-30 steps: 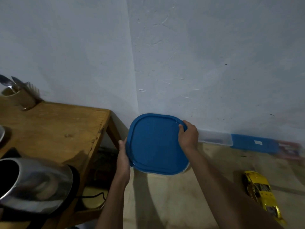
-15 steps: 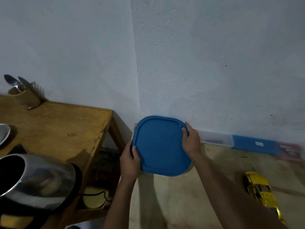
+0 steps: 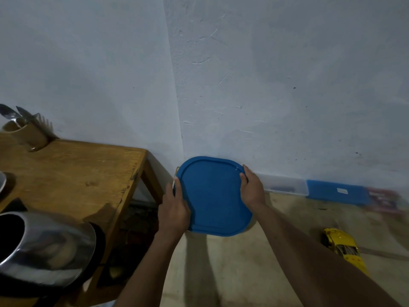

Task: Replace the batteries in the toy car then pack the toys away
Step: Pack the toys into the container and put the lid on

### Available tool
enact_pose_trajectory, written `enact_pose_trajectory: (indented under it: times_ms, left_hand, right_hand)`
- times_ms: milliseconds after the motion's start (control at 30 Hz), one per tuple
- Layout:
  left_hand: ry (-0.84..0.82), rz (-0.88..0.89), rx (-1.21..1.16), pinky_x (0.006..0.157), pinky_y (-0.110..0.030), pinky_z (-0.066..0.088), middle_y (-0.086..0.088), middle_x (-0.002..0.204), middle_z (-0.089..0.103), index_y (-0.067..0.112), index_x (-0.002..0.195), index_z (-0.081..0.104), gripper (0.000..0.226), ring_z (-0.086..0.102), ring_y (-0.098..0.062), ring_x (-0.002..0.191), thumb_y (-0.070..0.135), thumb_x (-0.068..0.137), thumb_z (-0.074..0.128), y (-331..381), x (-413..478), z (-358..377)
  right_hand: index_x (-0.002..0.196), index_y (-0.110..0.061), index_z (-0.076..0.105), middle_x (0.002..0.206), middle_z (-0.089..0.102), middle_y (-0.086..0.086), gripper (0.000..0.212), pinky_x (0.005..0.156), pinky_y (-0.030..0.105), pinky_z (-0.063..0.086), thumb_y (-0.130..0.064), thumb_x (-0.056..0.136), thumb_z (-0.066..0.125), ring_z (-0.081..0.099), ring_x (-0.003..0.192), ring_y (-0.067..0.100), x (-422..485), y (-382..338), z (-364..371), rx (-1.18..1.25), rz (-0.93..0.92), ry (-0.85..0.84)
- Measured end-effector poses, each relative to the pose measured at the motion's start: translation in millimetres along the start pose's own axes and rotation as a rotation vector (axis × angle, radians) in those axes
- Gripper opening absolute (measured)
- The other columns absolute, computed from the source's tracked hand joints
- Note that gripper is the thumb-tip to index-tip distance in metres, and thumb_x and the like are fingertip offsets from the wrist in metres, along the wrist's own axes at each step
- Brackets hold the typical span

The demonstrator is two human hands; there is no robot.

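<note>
A container with a blue lid [image 3: 212,193] sits low near the corner of the wall, beside the table leg. My left hand [image 3: 173,211] grips its left edge, fingers curled over the rim. My right hand [image 3: 252,189] grips the right edge near the far corner. The box under the lid is almost wholly hidden. A yellow toy car [image 3: 343,247] lies on the floor at the right, apart from both hands.
A wooden table [image 3: 73,173] stands at the left with a steel kettle [image 3: 42,247] and a cup of cutlery [image 3: 24,131]. Along the wall at the right lie a clear plastic box [image 3: 285,185], a blue flat lid [image 3: 336,191] and a reddish item [image 3: 385,199].
The blue-lidded container has gone down and slightly right toward the floor by the wall. My left hand has shifted from under the edge to on top of it.
</note>
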State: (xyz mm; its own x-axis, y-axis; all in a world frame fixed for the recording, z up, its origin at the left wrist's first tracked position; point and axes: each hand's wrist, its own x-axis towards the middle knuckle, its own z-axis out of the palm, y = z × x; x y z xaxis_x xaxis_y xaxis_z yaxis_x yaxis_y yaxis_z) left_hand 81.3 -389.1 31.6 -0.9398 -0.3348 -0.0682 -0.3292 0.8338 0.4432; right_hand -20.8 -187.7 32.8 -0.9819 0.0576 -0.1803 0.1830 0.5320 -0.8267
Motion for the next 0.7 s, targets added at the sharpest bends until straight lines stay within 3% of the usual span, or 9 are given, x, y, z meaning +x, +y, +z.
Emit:
enact_pose_trajectory:
  times_ms: [133,233,300,367,400,467,600,700]
  left_hand:
    - [-0.024,-0.027,-0.039,0.074,-0.042,0.055,-0.012,0.129,0.046,0.007,0.147,0.025,0.048,0.057,-0.024,0.093,0.016,0.101,0.032,8,13,-6]
    - [-0.02,-0.033,-0.067,0.058,-0.034,0.046,-0.012,0.11,0.052,0.009,0.117,0.04,0.021,0.054,-0.02,0.072,0.019,0.099,0.04,13,24,-9]
    - [-0.021,-0.031,-0.031,0.052,-0.029,0.037,-0.013,0.115,0.051,0.009,0.132,0.038,0.036,0.049,-0.018,0.064,0.022,0.098,0.041,14,28,-6]
    - [-0.044,-0.03,0.068,0.049,-0.027,0.031,-0.013,0.12,0.046,0.015,0.155,0.017,0.061,0.042,-0.016,0.059,0.029,0.1,0.037,13,31,-3]
    - [-0.059,-0.03,0.1,0.049,-0.027,0.031,-0.012,0.118,0.045,0.021,0.158,0.008,0.065,0.041,-0.015,0.059,0.032,0.1,0.035,13,32,-3]
    - [-0.082,-0.018,0.104,0.056,-0.028,0.039,-0.012,0.114,0.047,0.028,0.158,0.003,0.066,0.049,-0.019,0.066,0.037,0.1,0.032,11,38,-5]
    - [-0.063,-0.024,-0.035,0.071,-0.036,0.05,-0.012,0.118,0.054,0.028,0.156,0.017,0.063,0.06,-0.026,0.087,0.039,0.098,0.037,9,48,-5]
    - [-0.03,-0.019,-0.168,0.084,-0.041,0.052,-0.007,0.134,0.052,0.034,0.154,0.021,0.06,0.06,-0.027,0.104,0.038,0.097,0.042,8,48,-2]
  right_hand:
    - [0.152,-0.024,0.025,0.151,0.035,-0.003,0.045,0.099,0.02,0.032,-0.026,0.107,0.027,0.045,0.125,0.017,1,-4,1,-0.153,0.014,-0.043]
    - [0.155,-0.022,0.004,0.161,0.013,-0.002,0.059,0.112,0.035,0.031,-0.007,0.102,0.026,0.031,0.139,0.022,-4,-13,3,-0.35,0.044,-0.071]
    - [0.155,-0.02,-0.003,0.162,0.007,-0.003,0.066,0.112,0.04,0.03,-0.002,0.098,0.026,0.029,0.14,0.023,-8,-17,4,-0.372,0.048,-0.079]
    - [0.155,-0.019,-0.003,0.162,0.006,-0.003,0.067,0.11,0.039,0.033,-0.003,0.098,0.027,0.032,0.139,0.023,-9,-16,4,-0.368,0.03,-0.077]
    - [0.155,-0.019,-0.002,0.162,0.008,-0.003,0.066,0.107,0.039,0.035,-0.003,0.098,0.027,0.035,0.137,0.023,-10,-15,4,-0.36,0.02,-0.068]
    - [0.155,-0.018,0.003,0.161,0.014,-0.003,0.063,0.101,0.038,0.039,-0.004,0.099,0.027,0.042,0.129,0.023,-11,-13,5,-0.315,-0.006,-0.042]
    - [0.147,-0.025,0.03,0.144,0.041,-0.006,0.048,0.084,0.03,0.041,-0.012,0.101,0.026,0.048,0.098,0.011,-13,-7,6,-0.163,-0.069,0.031]
    - [0.146,-0.026,0.034,0.142,0.044,-0.008,0.044,0.086,0.03,0.042,-0.017,0.103,0.026,0.054,0.104,0.017,-11,-3,6,-0.148,-0.076,0.069]
